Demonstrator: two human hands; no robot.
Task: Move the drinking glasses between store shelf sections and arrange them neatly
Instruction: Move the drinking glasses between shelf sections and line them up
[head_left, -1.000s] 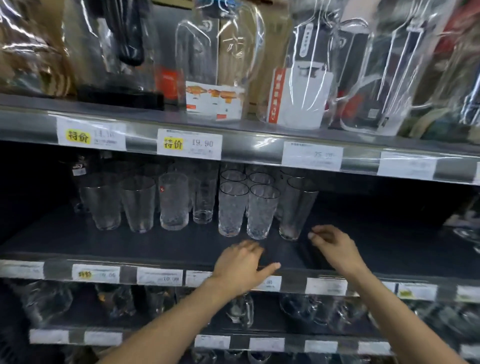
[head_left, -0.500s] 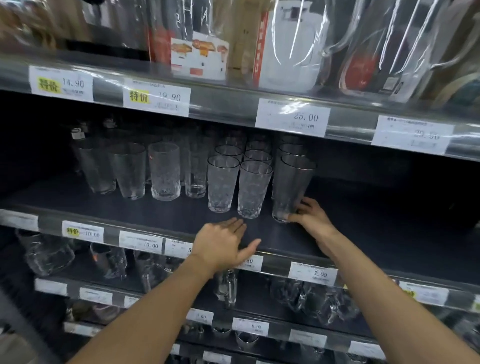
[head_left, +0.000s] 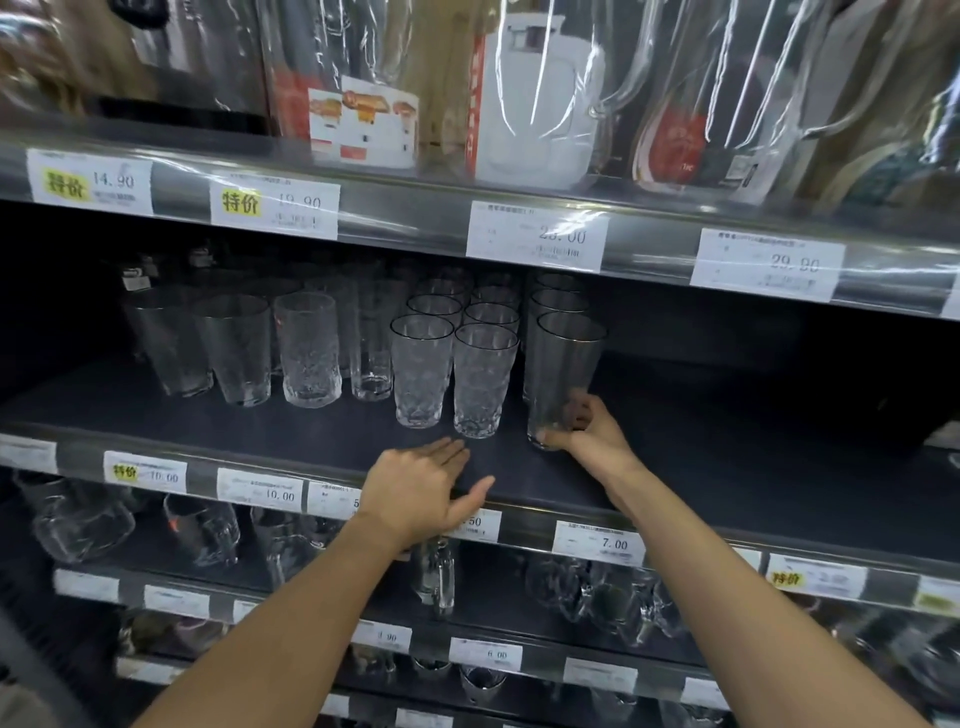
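**Right hand on the front tall glass, left hand flat at the shelf edge**

The right hand (head_left: 587, 441) has its grip round the foot of the tall glass (head_left: 563, 364), with the thumb across the front and the fingers curled behind, showing through the clear wall. The glass stands upright, long axis vertical, near the front edge of the shelf (head_left: 753, 483). It heads a row of similar glasses running toward the back. The grip is low, so most of the glass and its rim rise above the hand.

Just to its left, apart from it, stand two rows of patterned glasses (head_left: 422, 374).

The left hand (head_left: 421, 488) lies palm down with straight, released fingers at the front edge, just before the patterned glasses and holding nothing. It probably rests on the shelf, though the angle leaves that unsure.

The right hand is the one placed to move the tall glass. With so low a hold the top could sway, and the next glass stands close behind it.
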